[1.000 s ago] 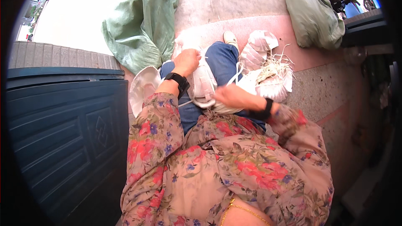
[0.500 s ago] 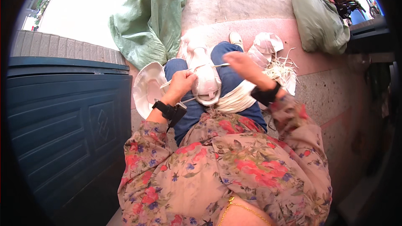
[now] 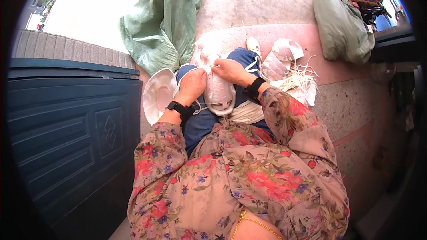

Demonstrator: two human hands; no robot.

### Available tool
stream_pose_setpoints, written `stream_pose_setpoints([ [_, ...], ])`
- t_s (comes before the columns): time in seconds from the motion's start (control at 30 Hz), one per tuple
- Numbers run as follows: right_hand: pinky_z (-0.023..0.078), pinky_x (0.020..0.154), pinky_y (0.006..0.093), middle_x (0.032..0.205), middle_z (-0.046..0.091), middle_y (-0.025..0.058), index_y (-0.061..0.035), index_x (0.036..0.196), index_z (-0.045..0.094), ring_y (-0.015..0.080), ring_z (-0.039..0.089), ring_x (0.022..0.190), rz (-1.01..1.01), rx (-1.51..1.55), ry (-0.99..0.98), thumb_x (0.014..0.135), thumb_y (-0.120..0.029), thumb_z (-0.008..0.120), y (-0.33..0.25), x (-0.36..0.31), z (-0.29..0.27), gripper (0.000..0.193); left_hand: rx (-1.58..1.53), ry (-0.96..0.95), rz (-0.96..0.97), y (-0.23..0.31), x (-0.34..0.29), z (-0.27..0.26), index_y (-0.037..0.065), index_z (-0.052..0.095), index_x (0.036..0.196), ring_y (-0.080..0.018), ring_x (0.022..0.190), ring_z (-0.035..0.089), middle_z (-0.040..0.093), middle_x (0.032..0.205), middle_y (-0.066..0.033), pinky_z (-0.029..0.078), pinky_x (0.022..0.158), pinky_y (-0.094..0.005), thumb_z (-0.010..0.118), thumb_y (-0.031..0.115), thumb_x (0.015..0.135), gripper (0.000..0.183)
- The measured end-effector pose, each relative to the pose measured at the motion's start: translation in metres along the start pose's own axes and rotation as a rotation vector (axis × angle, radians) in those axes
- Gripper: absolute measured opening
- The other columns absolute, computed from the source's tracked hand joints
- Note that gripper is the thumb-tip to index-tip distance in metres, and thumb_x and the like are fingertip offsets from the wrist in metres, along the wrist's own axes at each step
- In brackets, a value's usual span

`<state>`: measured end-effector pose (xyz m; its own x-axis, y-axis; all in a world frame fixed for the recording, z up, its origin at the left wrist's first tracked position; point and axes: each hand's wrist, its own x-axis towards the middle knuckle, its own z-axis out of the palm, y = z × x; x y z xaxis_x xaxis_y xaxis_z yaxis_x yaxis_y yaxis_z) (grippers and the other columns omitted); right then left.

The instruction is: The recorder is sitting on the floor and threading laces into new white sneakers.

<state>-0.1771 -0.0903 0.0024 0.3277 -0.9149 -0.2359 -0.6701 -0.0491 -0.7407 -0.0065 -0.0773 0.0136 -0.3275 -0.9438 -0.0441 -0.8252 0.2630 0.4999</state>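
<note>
A pale, whitish-pink sneaker (image 3: 219, 92) rests between my thighs, its heel toward me. My left hand (image 3: 193, 84) is closed at the left side of its lacing area, fingers pinched on a white shoelace. Just across the shoe's tongue, my right hand (image 3: 232, 71) also pinches at the lacing, its fingertips close to the left hand's. A loop of white shoelace (image 3: 254, 65) hangs out over my right knee. The eyelets under my fingers are hidden. Over my right thigh lies a bundle of white laces (image 3: 247, 113), partly covered by my right forearm.
Loose white laces (image 3: 297, 76) lie in a tangle at the right, beside more pale shoes (image 3: 279, 58). A white curved piece (image 3: 155, 91) stands by my left knee. Green sacks (image 3: 160, 26) sit ahead, left and right. A dark blue panelled door (image 3: 75, 129) borders my left.
My right hand has come in from the right, where it was blurred and pulling a lace out, to the shoe's lacing. My left hand has moved slightly forward.
</note>
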Motion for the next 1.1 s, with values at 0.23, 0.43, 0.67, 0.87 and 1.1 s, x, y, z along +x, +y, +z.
stream_pose_setpoints([
  [0.23,0.043,0.064,0.0466,0.076,0.057,0.0241,0.0014,0.080,0.058,0.0405,0.056,0.074,-0.132,-0.035,0.090,0.083,-0.028,0.049,0.021,0.002,0.009,0.031,0.366,-0.088,0.300,0.012,0.009,0.000,0.008,0.059,0.080,-0.0278,0.064,0.060,0.060,0.070,-0.0133,0.047,0.053,-0.0381,0.048,0.007,0.073,0.013],
  [0.43,0.038,0.060,0.0465,0.073,0.055,0.0247,0.0025,0.078,0.053,0.0423,0.052,0.073,0.088,0.196,0.289,0.086,-0.024,0.046,0.011,-0.041,0.016,0.028,0.165,-0.046,0.202,0.009,-0.005,0.020,0.005,0.056,0.071,-0.0301,0.063,0.059,0.058,0.065,-0.0144,0.047,0.054,-0.0392,0.050,0.011,0.074,0.009],
  [0.67,0.041,0.053,0.0332,0.060,0.056,0.0146,0.0046,0.076,0.057,0.0187,0.052,0.054,0.117,0.365,0.088,0.083,-0.022,0.049,0.020,-0.030,0.045,0.029,0.292,0.056,0.213,0.014,-0.018,0.014,0.007,0.056,0.078,-0.0250,0.075,0.056,0.056,0.077,-0.0084,0.046,0.058,-0.0376,0.053,0.020,0.076,0.013],
  [0.87,0.046,0.059,0.0432,0.068,0.058,0.0233,0.0026,0.076,0.059,0.0342,0.060,0.065,0.067,-0.008,0.098,0.083,-0.024,0.045,-0.011,-0.022,0.038,0.031,0.158,-0.211,0.015,0.021,-0.014,-0.002,0.003,0.055,0.092,-0.0285,0.093,0.052,0.053,0.097,-0.0133,0.045,0.070,-0.0430,0.054,0.021,0.076,0.024],
  [1.1,0.046,0.063,0.0481,0.073,0.059,0.0233,-0.0004,0.078,0.058,0.0384,0.059,0.071,0.049,-0.253,0.047,0.083,-0.022,0.044,-0.023,-0.030,0.033,0.026,0.084,-0.308,0.062,0.008,0.000,0.007,0.000,0.062,0.084,-0.0378,0.086,0.058,0.060,0.091,-0.0203,0.047,0.071,-0.0449,0.050,0.013,0.075,0.020],
])
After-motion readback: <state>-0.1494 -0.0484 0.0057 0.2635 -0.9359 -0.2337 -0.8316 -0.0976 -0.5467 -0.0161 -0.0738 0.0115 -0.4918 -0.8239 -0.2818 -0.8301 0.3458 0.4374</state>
